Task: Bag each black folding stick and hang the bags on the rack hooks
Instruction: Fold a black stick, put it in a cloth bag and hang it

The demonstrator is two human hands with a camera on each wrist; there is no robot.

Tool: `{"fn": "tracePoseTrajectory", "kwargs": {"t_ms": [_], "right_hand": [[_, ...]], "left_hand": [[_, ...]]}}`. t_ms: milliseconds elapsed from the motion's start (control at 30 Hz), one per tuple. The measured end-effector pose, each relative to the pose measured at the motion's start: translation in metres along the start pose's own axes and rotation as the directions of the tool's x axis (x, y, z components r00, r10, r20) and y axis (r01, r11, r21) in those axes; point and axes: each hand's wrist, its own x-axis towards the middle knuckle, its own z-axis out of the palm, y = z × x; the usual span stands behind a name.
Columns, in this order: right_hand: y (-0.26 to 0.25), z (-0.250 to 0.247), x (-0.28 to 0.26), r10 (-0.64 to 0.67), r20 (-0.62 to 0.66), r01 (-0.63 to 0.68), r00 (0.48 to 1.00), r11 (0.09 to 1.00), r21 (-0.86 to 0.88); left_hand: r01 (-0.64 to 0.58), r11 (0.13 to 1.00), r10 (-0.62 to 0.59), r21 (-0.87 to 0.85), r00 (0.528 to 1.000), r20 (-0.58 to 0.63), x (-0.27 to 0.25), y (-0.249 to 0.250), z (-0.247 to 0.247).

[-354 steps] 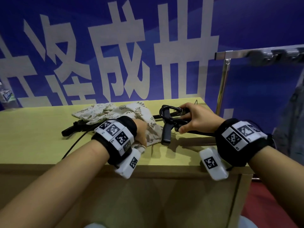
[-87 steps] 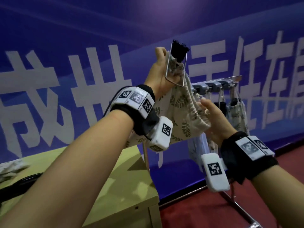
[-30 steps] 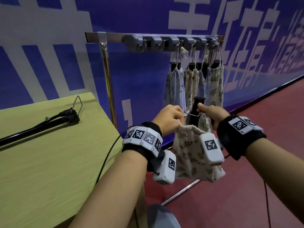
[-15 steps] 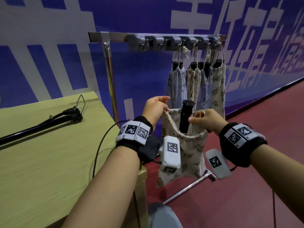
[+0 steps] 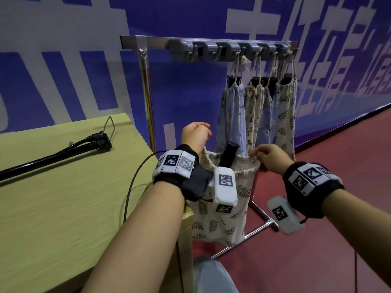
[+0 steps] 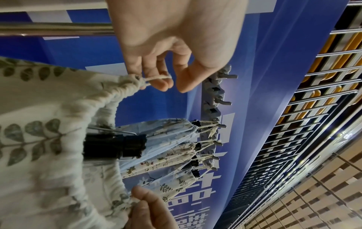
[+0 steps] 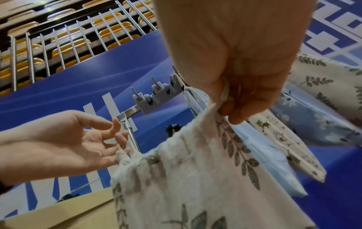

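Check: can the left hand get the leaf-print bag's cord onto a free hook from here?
Probably yes. The left hand pinches the drawstring loop, and the leftmost hooks hang bare above it, nothing between. The bag must be lifted first.

I seem to be on the floor of a sports hall or arena: a long blue banner (image 5: 190, 85) printed with large white characters runs along the wall behind my rack (image 5: 207, 44). Under me is red sports flooring (image 5: 317, 250). Above the banner, behind a metal railing (image 7: 58, 34), rise rows of yellow spectator seats (image 7: 109, 32).
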Motion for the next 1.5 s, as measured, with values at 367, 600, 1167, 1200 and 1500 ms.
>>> {"fn": "tracePoseTrajectory", "kwargs": {"t_ms": [367,600,1167,1200,1500], "right_hand": [[-0.019,0.010,-0.006,0.149,-0.007,-0.084,0.989,0.596,0.799],[-0.027,0.011,-0.008,-0.023,-0.242,0.177,0.970,0.749,0.638],[-0.054,0.028,-0.029,0.185,0.003,-0.098,0.983,0.505,0.858],[-0.056,0.028,-0.030,0.208,0.037,-0.134,0.977,0.476,0.869],[-0.079,0.031,-0.035,0.213,0.065,-0.171,0.975,0.526,0.833]], "left_hand": [[0.126,0.984,-0.142,-0.127,0.982,-0.123,0.003,-0.004,-0.009],[0.016,0.981,-0.059,-0.196,0.975,-0.216,0.006,-0.007,-0.012],[0.254,0.964,-0.251,-0.078,0.967,0.048,-0.007,0.005,-0.011],[0.255,0.964,-0.251,-0.079,0.966,0.054,-0.007,0.004,-0.011],[0.175,0.959,-0.182,-0.222,0.983,-0.010,-0.007,0.007,-0.006]]}}
